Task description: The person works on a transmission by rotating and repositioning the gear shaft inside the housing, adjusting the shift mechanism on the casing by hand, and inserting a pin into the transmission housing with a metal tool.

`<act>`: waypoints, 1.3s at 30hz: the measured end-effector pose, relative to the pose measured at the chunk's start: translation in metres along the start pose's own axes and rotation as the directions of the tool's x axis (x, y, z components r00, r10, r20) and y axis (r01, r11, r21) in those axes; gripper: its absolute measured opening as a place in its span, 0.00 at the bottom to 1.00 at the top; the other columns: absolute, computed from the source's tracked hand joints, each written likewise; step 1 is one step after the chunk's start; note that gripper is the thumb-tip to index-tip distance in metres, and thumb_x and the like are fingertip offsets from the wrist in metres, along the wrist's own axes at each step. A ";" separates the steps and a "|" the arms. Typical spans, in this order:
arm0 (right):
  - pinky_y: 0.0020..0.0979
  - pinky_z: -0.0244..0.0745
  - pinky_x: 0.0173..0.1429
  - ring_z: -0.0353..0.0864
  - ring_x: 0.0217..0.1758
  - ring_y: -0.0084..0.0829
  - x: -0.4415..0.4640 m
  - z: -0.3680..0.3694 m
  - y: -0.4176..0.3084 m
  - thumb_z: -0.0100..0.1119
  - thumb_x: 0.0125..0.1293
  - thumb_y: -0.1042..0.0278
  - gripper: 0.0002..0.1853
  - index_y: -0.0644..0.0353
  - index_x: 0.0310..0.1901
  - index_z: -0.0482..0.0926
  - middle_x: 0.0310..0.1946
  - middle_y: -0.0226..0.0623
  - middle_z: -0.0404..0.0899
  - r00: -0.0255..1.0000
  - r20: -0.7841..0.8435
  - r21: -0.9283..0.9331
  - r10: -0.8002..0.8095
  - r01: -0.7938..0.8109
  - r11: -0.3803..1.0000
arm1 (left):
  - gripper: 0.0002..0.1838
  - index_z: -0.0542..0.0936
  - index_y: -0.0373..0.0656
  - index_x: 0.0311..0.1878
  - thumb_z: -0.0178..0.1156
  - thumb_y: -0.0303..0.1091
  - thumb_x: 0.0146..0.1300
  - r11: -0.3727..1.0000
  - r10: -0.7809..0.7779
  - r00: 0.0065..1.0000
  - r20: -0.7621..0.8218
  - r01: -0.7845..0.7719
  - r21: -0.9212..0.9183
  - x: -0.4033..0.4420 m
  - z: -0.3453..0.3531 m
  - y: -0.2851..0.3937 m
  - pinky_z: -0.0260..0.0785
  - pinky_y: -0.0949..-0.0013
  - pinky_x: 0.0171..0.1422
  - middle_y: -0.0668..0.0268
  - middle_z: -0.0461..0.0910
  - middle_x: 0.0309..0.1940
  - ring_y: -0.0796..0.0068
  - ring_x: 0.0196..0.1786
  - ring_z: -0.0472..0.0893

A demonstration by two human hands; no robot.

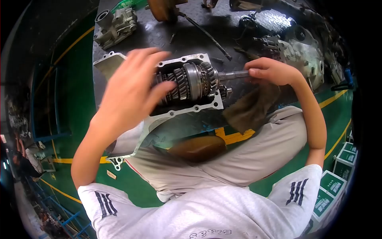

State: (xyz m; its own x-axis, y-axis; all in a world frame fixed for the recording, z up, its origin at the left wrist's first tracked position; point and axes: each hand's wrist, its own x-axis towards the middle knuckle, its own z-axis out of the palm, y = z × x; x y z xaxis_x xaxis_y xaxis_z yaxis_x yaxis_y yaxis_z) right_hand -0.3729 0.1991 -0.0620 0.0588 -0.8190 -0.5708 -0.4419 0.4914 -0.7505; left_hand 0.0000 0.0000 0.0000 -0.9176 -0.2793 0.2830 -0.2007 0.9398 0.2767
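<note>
A gear shaft [194, 81] with several toothed gears lies in an open metal gearbox housing [171, 114] in front of me. Its splined end [234, 75] sticks out past the right wall of the housing. My right hand [272, 71] has its thumb and fingers closed on the tip of that end. Over the left part of the gears is my left hand [135, 85], slightly blurred, with thumb and fingers apart. It hides the shaft's left end, and I cannot tell whether it touches the gears. A smaller gear [225, 91] shows below the splined end.
A brown cloth [252, 107] hangs over the bench edge by my right knee. Metal castings stand at the back left [115, 26] and right [302, 57]. A long rod [207, 36] lies behind the housing. Boxes [330, 187] are stacked on the floor at right.
</note>
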 end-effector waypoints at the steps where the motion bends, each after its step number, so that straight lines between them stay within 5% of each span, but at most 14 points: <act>1: 0.28 0.78 0.48 0.79 0.39 0.21 -0.001 0.003 -0.005 0.50 0.83 0.52 0.21 0.64 0.49 0.82 0.33 0.31 0.80 0.997 0.014 -0.064 -0.082 0.082 0.995 | 0.25 0.75 0.36 0.64 0.66 0.31 0.66 1.000 0.007 1.000 -0.005 -0.007 -0.007 0.001 0.002 -0.001 0.68 0.55 0.70 0.48 0.76 0.62 0.43 0.64 0.76; 4: 0.29 0.78 0.47 0.78 0.37 0.22 0.012 0.008 -0.007 0.50 0.84 0.55 0.20 0.66 0.45 0.81 0.32 0.31 0.81 0.977 0.071 -0.053 -0.203 0.207 0.977 | 0.18 0.78 0.35 0.53 0.68 0.24 0.59 0.991 0.019 0.996 -0.090 -0.006 0.134 -0.039 -0.010 -0.032 0.76 0.57 0.48 0.54 0.82 0.47 0.49 0.44 0.81; 7: 0.29 0.75 0.44 0.76 0.35 0.23 0.006 0.002 -0.021 0.54 0.80 0.60 0.16 0.68 0.42 0.81 0.29 0.31 0.79 0.981 0.109 -0.121 -0.160 0.172 0.978 | 0.17 0.78 0.35 0.51 0.69 0.21 0.58 0.996 -0.072 0.996 -0.043 0.074 0.046 -0.076 0.003 -0.054 0.76 0.58 0.43 0.54 0.82 0.44 0.52 0.39 0.81; 10: 0.30 0.73 0.42 0.76 0.34 0.24 0.003 0.009 -0.022 0.58 0.77 0.64 0.13 0.68 0.44 0.82 0.29 0.31 0.79 0.983 0.067 -0.159 -0.171 0.179 0.971 | 0.20 0.77 0.36 0.54 0.68 0.18 0.58 0.996 -0.085 0.996 -0.028 0.085 -0.010 -0.084 0.009 -0.069 0.76 0.59 0.44 0.53 0.83 0.41 0.51 0.38 0.82; 13: 0.33 0.75 0.44 0.79 0.35 0.34 -0.005 0.024 -0.020 0.68 0.68 0.71 0.11 0.67 0.49 0.84 0.33 0.43 0.83 0.911 -0.226 -0.415 -0.344 0.229 0.880 | 0.23 0.75 0.38 0.57 0.68 0.15 0.59 0.979 -0.200 0.977 -0.078 0.196 -0.051 -0.092 0.018 -0.080 0.77 0.59 0.45 0.50 0.83 0.41 0.48 0.38 0.83; 15: 0.36 0.77 0.47 0.83 0.38 0.41 -0.007 0.037 -0.013 0.70 0.66 0.71 0.14 0.68 0.50 0.83 0.35 0.47 0.85 0.780 -0.316 -0.552 -0.540 0.311 0.773 | 0.21 0.74 0.40 0.60 0.65 0.19 0.65 0.961 -0.247 0.967 -0.071 0.234 -0.148 -0.086 0.017 -0.075 0.77 0.60 0.46 0.48 0.84 0.38 0.46 0.39 0.84; 18: 0.37 0.78 0.50 0.86 0.42 0.43 -0.015 0.035 -0.028 0.68 0.67 0.69 0.14 0.68 0.50 0.83 0.39 0.48 0.86 0.764 -0.311 -0.642 -0.565 0.270 0.718 | 0.18 0.73 0.41 0.62 0.62 0.24 0.71 0.947 -0.286 0.958 0.036 0.288 -0.144 -0.073 0.001 -0.065 0.75 0.60 0.45 0.47 0.84 0.35 0.47 0.39 0.85; 19: 0.35 0.78 0.52 0.86 0.43 0.40 -0.021 0.029 -0.038 0.65 0.72 0.67 0.14 0.69 0.51 0.83 0.39 0.45 0.87 0.882 -0.313 -0.439 -0.352 0.195 0.877 | 0.16 0.72 0.41 0.62 0.59 0.27 0.73 0.943 -0.280 0.956 0.083 0.291 -0.163 -0.070 -0.003 -0.062 0.74 0.61 0.44 0.49 0.82 0.33 0.50 0.36 0.83; 22: 0.33 0.79 0.50 0.84 0.40 0.30 -0.017 0.014 -0.033 0.58 0.78 0.67 0.13 0.71 0.50 0.82 0.35 0.38 0.87 0.973 -0.201 -0.228 -0.118 0.071 0.971 | 0.14 0.71 0.41 0.61 0.56 0.31 0.76 0.888 -0.328 0.930 0.164 0.363 -0.284 -0.066 -0.006 -0.061 0.70 0.65 0.42 0.54 0.78 0.29 0.60 0.32 0.77; 29: 0.31 0.79 0.52 0.84 0.42 0.28 -0.011 0.018 -0.018 0.65 0.69 0.79 0.07 0.70 0.46 0.82 0.35 0.38 0.86 0.956 -0.254 -0.077 -0.149 0.133 0.988 | 0.13 0.72 0.42 0.61 0.54 0.34 0.78 0.616 -0.469 0.768 0.436 0.638 -0.462 -0.051 -0.020 -0.062 0.59 0.75 0.38 0.71 0.67 0.23 0.82 0.30 0.64; 33: 0.40 0.71 0.47 0.76 0.40 0.41 -0.017 0.039 -0.035 0.73 0.52 0.86 0.17 0.66 0.39 0.74 0.35 0.39 0.71 0.792 -0.414 -0.561 -0.448 0.166 0.811 | 0.15 0.71 0.42 0.63 0.54 0.32 0.76 0.583 -0.418 0.782 0.462 0.621 -0.524 -0.052 -0.019 -0.064 0.58 0.75 0.37 0.72 0.67 0.23 0.81 0.30 0.63; 35: 0.39 0.74 0.52 0.78 0.46 0.43 -0.017 0.039 -0.044 0.72 0.55 0.84 0.17 0.66 0.44 0.75 0.39 0.40 0.76 0.791 -0.335 -0.615 -0.511 0.227 0.755 | 0.17 0.72 0.41 0.63 0.55 0.30 0.73 0.580 -0.410 0.810 0.419 0.586 -0.566 -0.056 -0.017 -0.068 0.58 0.76 0.37 0.73 0.67 0.25 0.81 0.30 0.62; 37: 0.39 0.76 0.58 0.80 0.50 0.46 -0.018 0.037 -0.041 0.69 0.62 0.79 0.16 0.66 0.51 0.77 0.46 0.43 0.80 0.814 -0.355 -0.436 -0.459 0.290 0.852 | 0.20 0.73 0.41 0.60 0.62 0.32 0.67 0.548 -0.405 0.837 0.367 0.544 -0.635 -0.066 -0.010 -0.081 0.60 0.77 0.38 0.71 0.72 0.27 0.82 0.32 0.68; 39: 0.39 0.77 0.60 0.84 0.52 0.44 -0.015 0.022 -0.030 0.61 0.70 0.76 0.15 0.67 0.57 0.78 0.49 0.47 0.85 0.877 -0.254 -0.530 -0.407 0.226 0.817 | 0.21 0.75 0.41 0.55 0.69 0.33 0.60 0.709 -0.261 0.950 0.171 0.309 -0.634 -0.072 -0.008 -0.093 0.64 0.77 0.41 0.68 0.77 0.31 0.82 0.35 0.74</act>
State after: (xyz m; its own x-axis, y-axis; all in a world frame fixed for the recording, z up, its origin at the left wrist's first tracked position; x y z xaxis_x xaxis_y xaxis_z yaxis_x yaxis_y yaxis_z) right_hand -0.3409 0.2028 -0.0381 0.0044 -0.9938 -0.1109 -0.8222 0.0595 -0.5661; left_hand 0.0876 -0.0691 -0.0387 -0.8783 -0.4765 0.0398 -0.2079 0.4554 0.8657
